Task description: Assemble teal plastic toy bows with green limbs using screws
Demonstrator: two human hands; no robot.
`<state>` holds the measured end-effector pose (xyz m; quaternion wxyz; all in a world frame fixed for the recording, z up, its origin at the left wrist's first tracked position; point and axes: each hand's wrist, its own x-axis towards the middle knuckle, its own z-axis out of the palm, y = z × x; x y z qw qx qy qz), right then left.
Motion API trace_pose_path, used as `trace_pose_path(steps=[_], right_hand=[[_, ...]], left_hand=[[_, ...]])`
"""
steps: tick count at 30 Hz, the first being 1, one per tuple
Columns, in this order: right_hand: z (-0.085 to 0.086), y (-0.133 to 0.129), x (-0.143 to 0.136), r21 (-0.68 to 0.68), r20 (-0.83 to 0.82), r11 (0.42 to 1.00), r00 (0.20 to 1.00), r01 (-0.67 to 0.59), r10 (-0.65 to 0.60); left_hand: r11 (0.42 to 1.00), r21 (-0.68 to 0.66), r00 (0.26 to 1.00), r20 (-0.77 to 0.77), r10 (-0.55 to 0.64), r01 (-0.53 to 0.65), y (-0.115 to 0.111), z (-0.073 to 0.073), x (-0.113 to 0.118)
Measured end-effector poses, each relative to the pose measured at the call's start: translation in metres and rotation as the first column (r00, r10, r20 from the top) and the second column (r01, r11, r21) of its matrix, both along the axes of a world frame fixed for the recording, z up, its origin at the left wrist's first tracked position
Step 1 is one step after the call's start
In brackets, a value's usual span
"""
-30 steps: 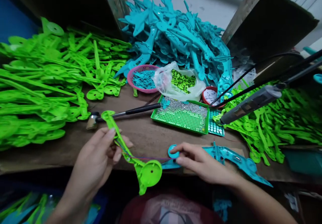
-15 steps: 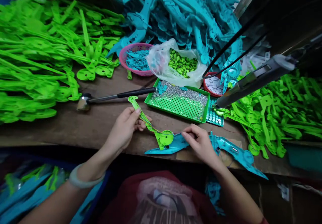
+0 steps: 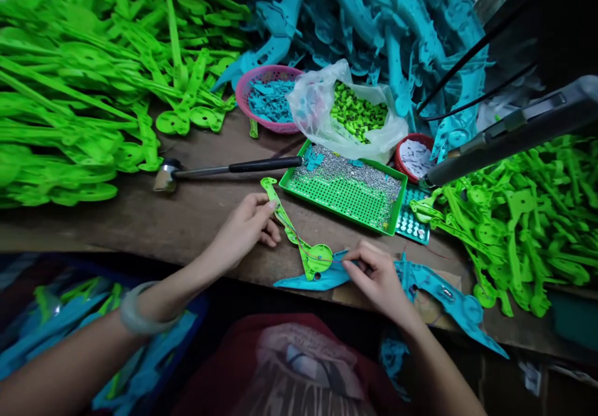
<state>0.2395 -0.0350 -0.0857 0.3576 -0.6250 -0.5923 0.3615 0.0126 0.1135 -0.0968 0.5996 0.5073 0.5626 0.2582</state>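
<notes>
Green, the part point(image 3: 293, 236) is held in front of the tray point(image 3: 343, 199), the fingers of the left hand point(image 3: 252, 220) pinching its upper end and those of the right hand point(image 3: 376, 273) gripping the wire point(image 3: 337, 261), with a blue piece point(image 3: 432, 285) also before the tray, a hammer point(image 3: 243, 167) left of the tray and a basket point(image 3: 275, 126) behind its left end.

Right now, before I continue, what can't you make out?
All in the head view:
Whether the blue plastic is one piece: the right hand hides its middle.
The wire past the fingertips: hidden by that hand.
Gripped stretch of the green part: partly covered by the left hand.
Top of the blue pile: cut off by the upper edge.
Silvery bits in the green tray: too small.
</notes>
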Motion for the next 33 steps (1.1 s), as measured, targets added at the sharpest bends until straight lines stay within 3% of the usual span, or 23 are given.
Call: trace_pose_path(steps=[2, 3, 4, 5, 7, 8, 9, 12, 15, 19, 25, 29, 33], right_hand=[[0.0, -0.001, -0.001, 0.027, 0.012, 0.999, 0.999, -0.033, 0.032], [0.0, -0.002, -0.002, 0.045, 0.024, 0.998, 0.999, -0.049, 0.048], [0.0, -0.002, -0.003, 0.064, 0.042, 0.996, 0.997, -0.068, 0.065], [0.001, -0.002, -0.004, 0.082, 0.068, 0.993, 0.994, -0.088, 0.082], [0.003, -0.002, -0.006, 0.104, 0.133, 0.986, 0.984, -0.132, 0.117], [0.005, -0.001, -0.008, 0.106, 0.168, 0.983, 0.977, -0.152, 0.133], [0.006, -0.001, -0.009, 0.111, 0.2, 0.979, 0.969, -0.17, 0.145], [0.009, -0.001, -0.012, 0.118, 0.251, 0.978, 0.958, -0.173, 0.139], [0.008, -0.001, -0.014, 0.149, 0.207, 0.987, 0.978, -0.068, 0.036], [0.004, 0.002, -0.017, 0.167, 0.161, 0.986, 0.987, -0.004, -0.023], [-0.006, 0.007, -0.027, 0.182, 0.347, 0.98, 0.926, 0.085, -0.145], [-0.008, 0.005, -0.03, 0.179, 0.582, 0.984, 0.807, -0.012, -0.096], [-0.002, -0.002, -0.025, 0.15, 0.692, 0.98, 0.722, -0.131, -0.01]], left_hand=[[0.97, 0.243, 0.991, -0.128, 0.029, 0.003, -0.006, 0.004, -0.01], [0.905, 0.422, 0.978, -0.208, 0.029, 0.063, -0.01, 0.007, -0.014], [0.789, 0.589, 0.957, -0.288, -0.001, 0.178, -0.015, 0.008, -0.017], [0.636, 0.703, 0.928, -0.368, -0.06, 0.32, -0.019, 0.009, -0.018], [0.355, 0.76, 0.838, -0.486, -0.247, 0.545, -0.026, 0.008, -0.02], [0.269, 0.751, 0.79, -0.515, -0.334, 0.603, -0.028, 0.006, -0.019], [0.223, 0.739, 0.752, -0.529, -0.394, 0.636, -0.029, 0.003, -0.019], [0.201, 0.741, 0.73, -0.506, -0.46, 0.64, -0.03, -0.008, -0.019], [0.196, 0.793, 0.767, -0.445, -0.463, 0.577, -0.03, -0.016, -0.022], [0.263, 0.796, 0.796, -0.394, -0.46, 0.546, -0.032, -0.017, -0.023], [0.235, 0.678, 0.681, -0.52, -0.516, 0.696, -0.027, -0.016, -0.019], [0.225, 0.643, 0.639, -0.534, -0.553, 0.732, -0.025, -0.013, -0.021], [0.138, 0.673, 0.618, -0.553, -0.559, 0.727, -0.027, -0.007, -0.023]])
